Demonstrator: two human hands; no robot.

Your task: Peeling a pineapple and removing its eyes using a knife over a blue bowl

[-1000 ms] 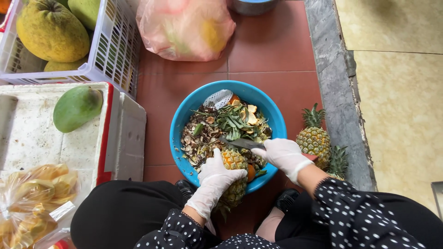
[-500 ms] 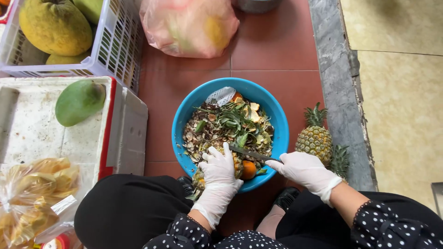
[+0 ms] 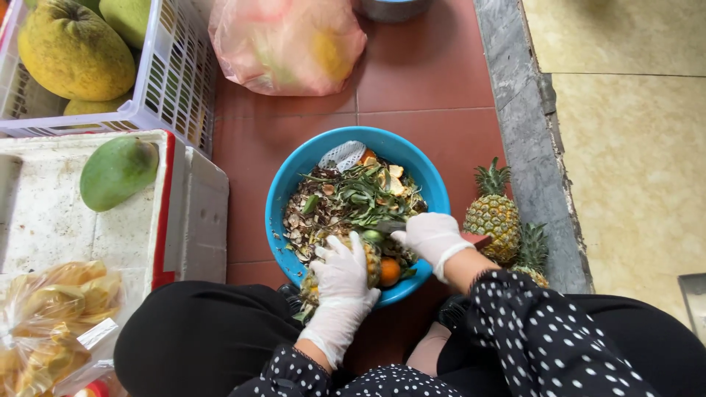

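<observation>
Gripping small yellow-green pineapple [image 3: 360, 261] firmly with curled white-gloved left hand [image 3: 344, 283]; right gloved hand [image 3: 432, 237], fist clenched around knife [image 3: 388, 226], slicing away over blue plastic basin [image 3: 288, 191].

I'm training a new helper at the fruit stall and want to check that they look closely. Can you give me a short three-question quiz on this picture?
1. True or false: the left hand grips a pineapple over the blue basin.
2. Where does the green mango lie? A) in the white basket B) on the white foam box C) in the basin
3. How many whole pineapples stand on the floor right of the basin?

Key:
1. True; the right hand holds a knife to it.
2. B
3. Two
</observation>
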